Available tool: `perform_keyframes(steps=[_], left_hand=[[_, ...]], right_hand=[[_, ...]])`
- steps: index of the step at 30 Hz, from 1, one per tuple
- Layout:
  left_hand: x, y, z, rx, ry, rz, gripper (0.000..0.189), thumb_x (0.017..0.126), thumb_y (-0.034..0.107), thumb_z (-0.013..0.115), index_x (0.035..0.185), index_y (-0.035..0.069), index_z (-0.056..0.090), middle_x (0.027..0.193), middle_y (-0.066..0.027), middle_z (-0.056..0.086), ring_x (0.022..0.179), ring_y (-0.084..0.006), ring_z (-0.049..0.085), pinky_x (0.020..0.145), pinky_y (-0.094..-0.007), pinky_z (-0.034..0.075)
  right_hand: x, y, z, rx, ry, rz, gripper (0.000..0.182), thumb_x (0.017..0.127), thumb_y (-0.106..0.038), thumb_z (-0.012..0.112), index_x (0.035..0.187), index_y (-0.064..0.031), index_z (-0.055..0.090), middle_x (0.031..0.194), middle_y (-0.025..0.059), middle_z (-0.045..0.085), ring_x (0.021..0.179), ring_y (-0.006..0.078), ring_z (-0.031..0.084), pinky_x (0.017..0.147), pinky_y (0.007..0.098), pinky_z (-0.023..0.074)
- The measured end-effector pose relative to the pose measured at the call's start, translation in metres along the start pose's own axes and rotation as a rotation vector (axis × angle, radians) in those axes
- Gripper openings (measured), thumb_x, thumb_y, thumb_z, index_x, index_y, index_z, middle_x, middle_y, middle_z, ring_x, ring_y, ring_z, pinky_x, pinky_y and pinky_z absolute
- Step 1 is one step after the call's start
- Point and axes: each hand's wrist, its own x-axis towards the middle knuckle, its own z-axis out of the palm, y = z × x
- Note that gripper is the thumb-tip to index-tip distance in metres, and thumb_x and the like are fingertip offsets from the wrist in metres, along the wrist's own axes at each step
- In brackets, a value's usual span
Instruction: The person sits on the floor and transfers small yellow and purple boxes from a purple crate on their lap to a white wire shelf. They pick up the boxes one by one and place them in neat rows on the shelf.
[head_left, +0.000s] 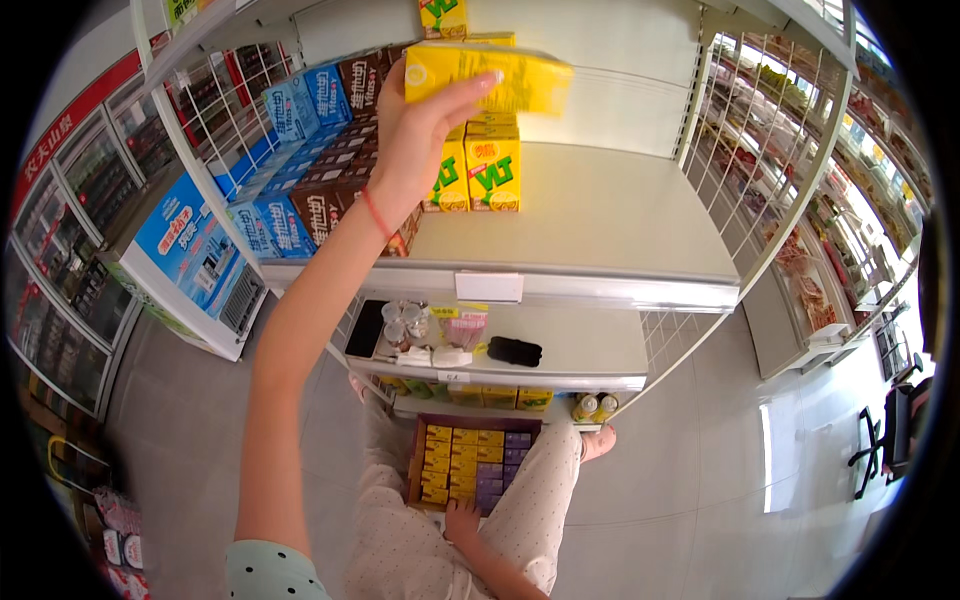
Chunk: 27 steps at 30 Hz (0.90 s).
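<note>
My left hand (420, 120) is raised above the upper shelf, gripping a yellow drink carton (525, 79) turned on its side and blurred by motion. Behind and below it, yellow lemon tea cartons (493, 176) stand upright in rows, partly covered by the hand. Down between my knees, my right hand (463, 517) lies at the near rim of a cardboard box (412, 472). Its fingers are spread by the packed cartons and seem to hold nothing. That box contains yellow cartons (436, 465) and purple cartons (491, 480) in columns.
Blue and brown Vitasoy cartons (315, 202) fill the upper shelf's (577, 210) left side. The lower shelf (585, 322) carries a dark phone-like slab (365, 330), small clear containers (405, 321) and a black object (514, 351). Wire side panels (739, 142) flank the rack. Two cans (596, 406) stand low down.
</note>
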Motion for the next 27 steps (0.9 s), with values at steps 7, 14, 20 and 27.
perform_keyframes(steps=[7, 14, 20, 27], left_hand=[[-0.164, 0.034, -0.058, 0.214, -0.644, -0.298, 0.083, 0.047, 0.014, 0.085, 0.118, 0.003, 0.043, 0.108, -0.0068, 0.051, 0.102, -0.0165, 0.051, 0.089, -0.0301, 0.041], [-0.323, -0.064, -0.131, 0.442, -0.273, -0.841, 0.073, 0.046, 0.019, 0.085, 0.105, -0.001, 0.046, 0.098, -0.009, 0.054, 0.091, -0.0167, 0.054, 0.081, -0.0277, 0.043], [-0.447, -0.169, -0.159, 0.808, 0.443, -1.153, 0.071, 0.049, 0.015, 0.083, 0.105, -0.002, 0.043, 0.102, -0.0143, 0.051, 0.091, -0.0267, 0.055, 0.081, -0.0324, 0.044], [-0.458, -0.222, -0.152, 1.095, 0.584, -0.948, 0.057, 0.057, 0.021, 0.08, 0.094, 0.002, 0.042, 0.102, -0.0177, 0.043, 0.086, -0.0344, 0.052, 0.077, -0.0426, 0.044]], right_hand=[[0.005, -0.003, -0.032, 0.073, -0.29, 0.033, 0.052, 0.063, -0.015, 0.068, 0.11, -0.0033, 0.049, 0.107, 0.0163, 0.051, 0.1, 0.0322, 0.05, 0.084, 0.0436, 0.0394], [0.007, -0.002, -0.036, 0.055, -0.356, 0.018, 0.053, 0.065, -0.015, 0.066, 0.112, 0.0001, 0.047, 0.109, 0.0188, 0.051, 0.102, 0.0328, 0.05, 0.084, 0.0442, 0.0411], [0.005, 0.004, -0.034, 0.048, -0.364, -0.018, 0.055, 0.064, -0.014, 0.065, 0.114, 0.0006, 0.046, 0.109, 0.019, 0.05, 0.1, 0.0331, 0.05, 0.083, 0.0427, 0.0418], [0.007, 0.007, -0.042, 0.087, -0.389, -0.004, 0.055, 0.064, -0.013, 0.064, 0.115, -0.0004, 0.046, 0.108, 0.0197, 0.051, 0.098, 0.0334, 0.052, 0.084, 0.0424, 0.0417]])
